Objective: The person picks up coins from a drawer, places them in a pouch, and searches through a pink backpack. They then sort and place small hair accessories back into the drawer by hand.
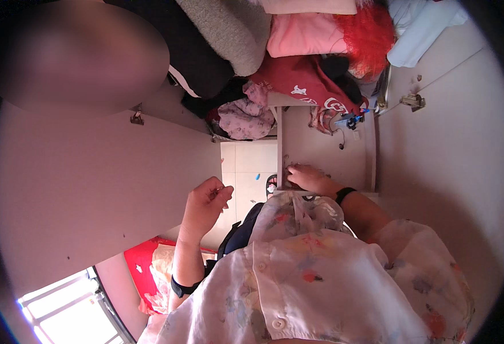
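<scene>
An open drawer (329,148) of a wardrobe lies before me. My right hand (305,177) reaches down into its near left corner, fingers bent against small items there that are too small to name; whether it grips one I cannot tell. Farther back in the drawer are a bunched reddish cloth strip (322,120), a blue and black small item (351,122) and a small dark piece on a thin cord (342,146). My left hand (211,200) is raised left of the drawer with curled fingers; what may be between thumb and fingertips is hidden.
Open wardrobe doors (106,180) with metal hinges (413,102) stand at both sides. Folded pink clothes (303,36), a dark red garment (295,81) and a floral cloth (245,118) fill the shelves beyond the drawer. A small blue item (257,176) lies on the tiled floor near a sandalled foot.
</scene>
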A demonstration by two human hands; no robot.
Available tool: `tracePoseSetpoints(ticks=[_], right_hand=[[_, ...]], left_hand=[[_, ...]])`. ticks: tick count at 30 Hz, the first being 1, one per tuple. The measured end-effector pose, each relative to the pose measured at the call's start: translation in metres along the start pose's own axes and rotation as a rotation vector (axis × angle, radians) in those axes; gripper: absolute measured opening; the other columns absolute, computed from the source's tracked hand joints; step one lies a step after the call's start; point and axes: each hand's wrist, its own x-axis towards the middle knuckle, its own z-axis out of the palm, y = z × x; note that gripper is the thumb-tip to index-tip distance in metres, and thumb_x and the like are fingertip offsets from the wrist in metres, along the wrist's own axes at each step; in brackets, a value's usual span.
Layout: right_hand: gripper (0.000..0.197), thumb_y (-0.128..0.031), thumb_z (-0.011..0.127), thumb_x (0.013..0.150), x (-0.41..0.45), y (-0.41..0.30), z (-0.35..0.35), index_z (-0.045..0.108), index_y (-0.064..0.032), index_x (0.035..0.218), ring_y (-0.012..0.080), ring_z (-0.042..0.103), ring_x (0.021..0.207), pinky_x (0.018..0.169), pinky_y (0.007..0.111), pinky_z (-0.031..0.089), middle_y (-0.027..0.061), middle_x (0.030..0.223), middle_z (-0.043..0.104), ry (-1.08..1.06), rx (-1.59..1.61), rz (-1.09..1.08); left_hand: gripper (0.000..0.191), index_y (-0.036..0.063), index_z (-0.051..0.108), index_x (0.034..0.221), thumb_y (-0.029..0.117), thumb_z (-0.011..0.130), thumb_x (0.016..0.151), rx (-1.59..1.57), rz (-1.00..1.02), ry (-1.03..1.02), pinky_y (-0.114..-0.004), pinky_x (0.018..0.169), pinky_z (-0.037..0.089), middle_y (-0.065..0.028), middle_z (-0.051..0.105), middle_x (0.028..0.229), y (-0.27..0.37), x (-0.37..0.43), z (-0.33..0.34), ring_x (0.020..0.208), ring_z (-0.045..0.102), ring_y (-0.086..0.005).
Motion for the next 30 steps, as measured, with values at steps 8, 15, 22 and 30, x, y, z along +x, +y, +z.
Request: tracePoseSetpoints(ticks=[8, 15, 22, 30], right_hand=[[0.016, -0.011, 0.062, 0.074, -0.007, 0.023, -0.001, 0.061, -0.0027, 0.089, 0.025, 0.06, 0.085, 0.071, 0.037, 0.048, 0.0126, 0.093, 0.059, 0.043, 0.363, 0.246], [0.032, -0.02, 0.06, 0.087, -0.043, 0.015, -0.068, 0.056, 0.0023, 0.109, 0.0127, 0.058, 0.089, 0.078, 0.027, 0.047, 0.0073, 0.103, 0.063, 0.023, 1.459, 0.653], [0.027, -0.016, 0.048, 0.094, -0.066, -0.009, -0.102, 0.052, 0.0017, 0.113, 0.0264, 0.058, 0.105, 0.089, 0.035, 0.048, 0.0171, 0.113, 0.058, 0.096, 2.059, 0.434], [0.025, -0.015, 0.045, 0.094, -0.102, -0.019, -0.096, 0.053, -0.0012, 0.113, 0.0285, 0.06, 0.101, 0.087, 0.038, 0.05, 0.0166, 0.113, 0.058, 0.314, 2.072, 0.384]], left_hand=[[0.015, 0.0019, 0.054, 0.077, 0.012, 0.056, 0.088, 0.03, -0.036, -0.012, -0.022, 0.052, 0.043, -0.002, 0.057, 0.066, 0.006, 0.002, 0.002, 0.057, 0.052, -0.0073], [0.017, 0.0, 0.052, 0.076, 0.011, 0.058, 0.087, -0.011, 0.017, -0.011, -0.021, 0.048, 0.041, -0.0025, 0.056, 0.063, 0.003, 0.01, 0.006, 0.055, 0.053, -0.0071], [0.017, 0.0007, 0.051, 0.075, 0.011, 0.058, 0.088, -0.044, -0.022, -0.075, -0.02, 0.049, 0.041, -0.0025, 0.057, 0.064, 0.011, 0.02, 0.015, 0.055, 0.052, -0.0062], [0.018, 0.0016, 0.052, 0.076, 0.014, 0.058, 0.087, 0.068, 0.074, -0.219, -0.021, 0.051, 0.043, -0.0027, 0.058, 0.067, 0.014, 0.044, 0.029, 0.058, 0.054, -0.0068]])
